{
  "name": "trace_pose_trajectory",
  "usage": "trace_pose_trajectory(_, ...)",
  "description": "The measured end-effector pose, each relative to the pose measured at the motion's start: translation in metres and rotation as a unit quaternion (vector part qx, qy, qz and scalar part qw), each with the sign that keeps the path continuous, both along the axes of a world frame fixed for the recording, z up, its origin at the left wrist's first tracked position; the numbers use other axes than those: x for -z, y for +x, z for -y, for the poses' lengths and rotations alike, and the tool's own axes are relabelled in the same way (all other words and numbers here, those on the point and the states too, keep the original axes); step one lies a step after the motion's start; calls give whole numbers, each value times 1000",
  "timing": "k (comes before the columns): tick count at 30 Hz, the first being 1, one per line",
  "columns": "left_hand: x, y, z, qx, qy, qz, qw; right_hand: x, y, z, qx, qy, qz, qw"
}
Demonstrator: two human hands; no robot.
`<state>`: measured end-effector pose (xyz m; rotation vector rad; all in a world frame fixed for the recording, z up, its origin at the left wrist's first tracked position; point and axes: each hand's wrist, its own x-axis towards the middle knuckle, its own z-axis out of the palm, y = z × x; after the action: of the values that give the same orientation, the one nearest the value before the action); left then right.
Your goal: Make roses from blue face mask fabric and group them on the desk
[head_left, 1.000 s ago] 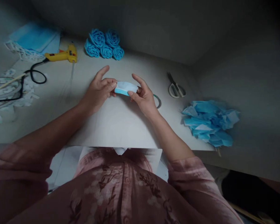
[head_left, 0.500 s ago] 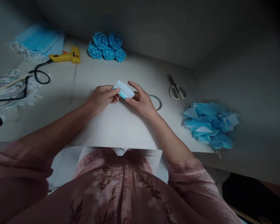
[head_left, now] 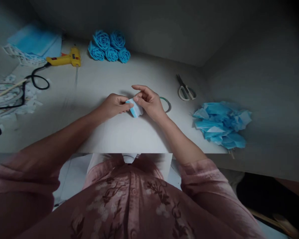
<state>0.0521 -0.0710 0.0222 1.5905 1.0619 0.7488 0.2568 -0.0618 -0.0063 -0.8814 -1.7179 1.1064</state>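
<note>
A small folded piece of mask fabric [head_left: 137, 111], blue along one side and white on the other, is held over the table between my two hands. My left hand [head_left: 118, 105] is closed on its left edge, thumb on top. With thumb and fingertips my right hand [head_left: 149, 101] pinches the upper corner, its index finger stretched out above. Close to the right wrist lies a green ring, apparently a tape roll [head_left: 165, 104], partly covered by that hand. Scissors [head_left: 185, 89] with white handles lie farther right.
Several blue fabric roses [head_left: 109, 46] sit at the back. At left are a yellow glue gun [head_left: 64, 59] with a black cord, stacked blue masks [head_left: 36, 39] and white scraps [head_left: 10, 89]. A crumpled blue fabric heap [head_left: 220, 124] lies at right, by the table's front edge.
The mask fabric has turned and dropped slightly toward me. My right hand's grip has moved from its right end to its upper corner. The whole view has shifted a little.
</note>
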Motion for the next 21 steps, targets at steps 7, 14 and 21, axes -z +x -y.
trace_pose_trajectory(7, 2, -3, -8, -77, 1, 61, 995, -9, 6, 3, 14, -32, 40, 999)
trace_pose_trajectory(14, -2, -5, -12, -111, 10, 92, 989, -9, 0, 5, -32, -100, 34, 994)
trace_pose_trajectory(21, 4, -8, -16, -129, -3, 94, 987, 1, -2, -4, -13, -88, 32, 996)
